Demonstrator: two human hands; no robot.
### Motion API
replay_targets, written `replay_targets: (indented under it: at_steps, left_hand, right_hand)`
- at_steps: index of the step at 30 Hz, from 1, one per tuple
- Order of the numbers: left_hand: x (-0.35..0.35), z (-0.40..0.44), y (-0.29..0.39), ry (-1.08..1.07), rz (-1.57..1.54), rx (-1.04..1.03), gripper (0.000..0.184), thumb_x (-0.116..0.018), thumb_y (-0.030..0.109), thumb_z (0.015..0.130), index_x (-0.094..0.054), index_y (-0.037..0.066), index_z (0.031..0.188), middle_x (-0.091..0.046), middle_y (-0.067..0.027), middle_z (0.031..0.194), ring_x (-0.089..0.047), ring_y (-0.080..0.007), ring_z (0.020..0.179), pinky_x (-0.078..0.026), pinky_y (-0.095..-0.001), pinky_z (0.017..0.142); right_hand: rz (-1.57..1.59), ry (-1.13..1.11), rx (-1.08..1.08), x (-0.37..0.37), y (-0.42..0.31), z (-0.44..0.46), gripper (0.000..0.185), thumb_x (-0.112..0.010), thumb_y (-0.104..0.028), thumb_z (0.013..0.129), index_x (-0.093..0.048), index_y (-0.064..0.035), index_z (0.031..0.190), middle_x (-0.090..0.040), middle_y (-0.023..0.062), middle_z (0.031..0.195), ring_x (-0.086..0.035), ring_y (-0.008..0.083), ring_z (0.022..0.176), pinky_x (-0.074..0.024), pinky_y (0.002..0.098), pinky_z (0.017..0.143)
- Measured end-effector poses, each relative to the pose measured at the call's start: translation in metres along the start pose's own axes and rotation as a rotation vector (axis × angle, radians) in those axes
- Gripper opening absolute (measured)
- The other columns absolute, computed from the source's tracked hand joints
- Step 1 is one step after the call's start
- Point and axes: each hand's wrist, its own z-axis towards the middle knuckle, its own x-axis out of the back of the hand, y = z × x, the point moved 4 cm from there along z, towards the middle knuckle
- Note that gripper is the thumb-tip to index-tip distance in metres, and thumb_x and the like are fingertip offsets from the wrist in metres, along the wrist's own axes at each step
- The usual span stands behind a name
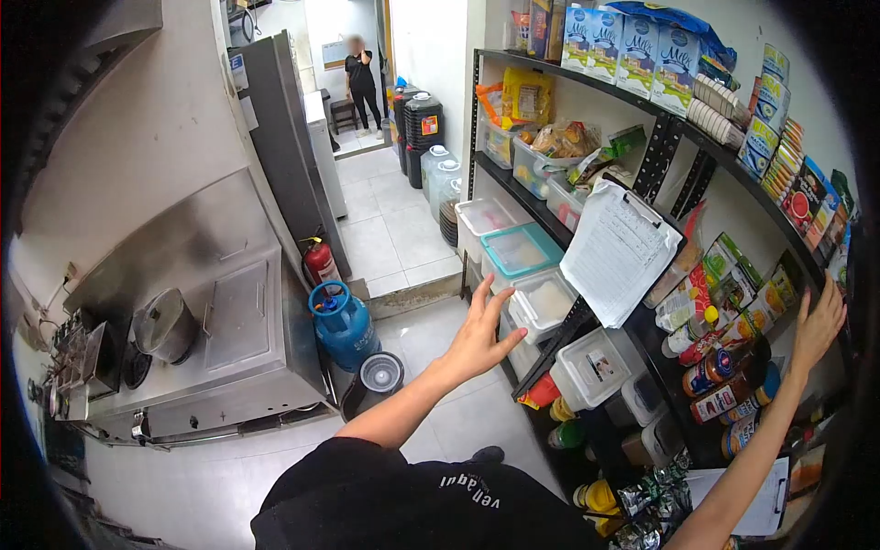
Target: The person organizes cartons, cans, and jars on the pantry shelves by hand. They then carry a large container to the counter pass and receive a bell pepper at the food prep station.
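Observation:
My left hand (478, 332) is raised with its fingers spread and nothing in it, in front of the lower shelf's plastic boxes. The closest is a clear box with a white lid (541, 301); a teal-lidded box (520, 249) sits behind it. At far right my right hand (819, 323) has its fingers stretched out at the black shelf edge, near food packets (768, 307); whether it touches them I cannot tell. Jars (710, 371) and bottles stand below that hand. A clipboard with handwritten sheets (616, 247) hangs on the rack between my hands.
Milk cartons (639, 57) and cans (765, 119) line the top shelf. Across the aisle are a steel counter with a pot (167, 325), a blue gas cylinder (344, 328) and a fire extinguisher (321, 261). Another person (362, 84) stands in the far doorway, beyond a floor step (412, 298).

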Motion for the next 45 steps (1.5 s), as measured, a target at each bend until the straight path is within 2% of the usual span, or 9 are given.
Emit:
replay_targets:
  at_steps: [8, 11, 16, 35, 38, 40, 42, 43, 45]
  left_hand:
    - [-0.004, 0.000, 0.003, -0.014, 0.000, 0.002, 0.068, -0.071, 0.031, 0.086, -0.039, 0.008, 0.141, -0.015, -0.0297, 0.152, -0.023, -0.0470, 0.141, -0.032, -0.0487, 0.111]
    - [-0.003, 0.000, 0.005, -0.006, -0.001, -0.028, 0.069, -0.072, 0.030, 0.085, -0.038, 0.005, 0.140, -0.016, -0.0340, 0.150, -0.028, -0.0529, 0.136, -0.034, -0.0511, 0.109]
    - [-0.001, -0.002, 0.002, -0.015, 0.003, 0.005, 0.068, -0.071, 0.032, 0.087, -0.039, 0.009, 0.141, -0.016, -0.0297, 0.152, -0.024, -0.0469, 0.140, -0.032, -0.0491, 0.111]
    - [0.014, -0.010, -0.001, 0.002, 0.011, 0.028, 0.067, -0.072, 0.032, 0.086, -0.041, 0.009, 0.140, -0.018, -0.0284, 0.152, -0.028, -0.0462, 0.139, -0.034, -0.0464, 0.110]
    - [0.014, -0.010, -0.001, 0.000, -0.013, 0.054, 0.057, -0.071, 0.029, 0.087, -0.046, 0.008, 0.135, -0.033, -0.0262, 0.147, -0.033, -0.0435, 0.137, -0.038, -0.0443, 0.107]
    - [0.011, -0.008, -0.002, -0.048, 0.014, -0.035, 0.039, -0.069, 0.024, 0.088, -0.057, 0.006, 0.121, -0.058, -0.0189, 0.125, -0.052, -0.0369, 0.123, -0.043, -0.0405, 0.102]
    - [0.009, -0.007, -0.002, -0.096, -0.049, 0.023, 0.031, -0.069, 0.022, 0.088, -0.061, 0.006, 0.114, -0.063, -0.0143, 0.110, -0.058, -0.0328, 0.111, -0.044, -0.0387, 0.100]
    - [0.006, -0.006, -0.003, -0.142, -0.115, 0.083, 0.023, -0.068, 0.019, 0.088, -0.064, 0.007, 0.106, -0.068, -0.0098, 0.096, -0.064, -0.0288, 0.099, -0.044, -0.0369, 0.098]
    - [0.003, -0.005, -0.004, -0.108, -0.079, 0.031, 0.020, -0.068, 0.019, 0.088, -0.065, 0.008, 0.104, -0.067, -0.0076, 0.090, -0.064, -0.0265, 0.090, -0.044, -0.0379, 0.098]
  right_hand:
    - [0.012, -0.012, -0.004, -0.008, 0.004, -0.001, 0.044, -0.053, -0.028, 0.098, -0.047, -0.0140, 0.139, -0.055, 0.0087, 0.130, -0.050, 0.0260, 0.124, -0.0346, 0.0429, 0.109]
    - [0.040, -0.001, -0.019, -0.008, 0.003, -0.003, 0.044, -0.053, -0.027, 0.098, -0.046, -0.0138, 0.139, -0.055, 0.0087, 0.130, -0.050, 0.0263, 0.123, -0.0346, 0.0432, 0.109]
    - [0.032, -0.019, -0.019, -0.016, 0.006, -0.006, 0.045, -0.054, -0.023, 0.097, -0.045, -0.0136, 0.140, -0.054, 0.0093, 0.131, -0.050, 0.0269, 0.123, -0.0353, 0.0431, 0.108]
    - [0.121, -0.115, -0.059, -0.032, 0.015, -0.010, 0.047, -0.055, -0.016, 0.096, -0.044, -0.0147, 0.141, -0.054, 0.0093, 0.129, -0.051, 0.0271, 0.121, -0.0375, 0.0441, 0.105]
    - [0.123, -0.110, -0.067, -0.030, 0.012, -0.010, 0.047, -0.054, -0.017, 0.097, -0.043, -0.0143, 0.142, -0.054, 0.0093, 0.130, -0.050, 0.0273, 0.122, -0.0372, 0.0436, 0.105]
    - [0.124, -0.142, -0.073, -0.030, 0.012, -0.011, 0.046, -0.053, -0.018, 0.098, -0.043, -0.0142, 0.142, -0.053, 0.0091, 0.132, -0.049, 0.0270, 0.124, -0.0365, 0.0438, 0.107]
    - [0.129, -0.172, -0.082, -0.034, 0.015, -0.012, 0.046, -0.052, -0.020, 0.098, -0.042, -0.0142, 0.143, -0.052, 0.0090, 0.134, -0.048, 0.0268, 0.125, -0.0359, 0.0441, 0.108]
    - [0.152, -0.075, -0.037, -0.035, 0.017, -0.012, 0.050, -0.053, -0.018, 0.097, -0.039, -0.0186, 0.145, -0.057, 0.0123, 0.129, -0.056, 0.0304, 0.113, -0.0435, 0.0428, 0.093]
    - [0.174, 0.025, 0.005, -0.035, 0.019, -0.013, 0.055, -0.055, -0.016, 0.096, -0.037, -0.0230, 0.147, -0.061, 0.0157, 0.125, -0.064, 0.0340, 0.101, -0.0512, 0.0415, 0.079]
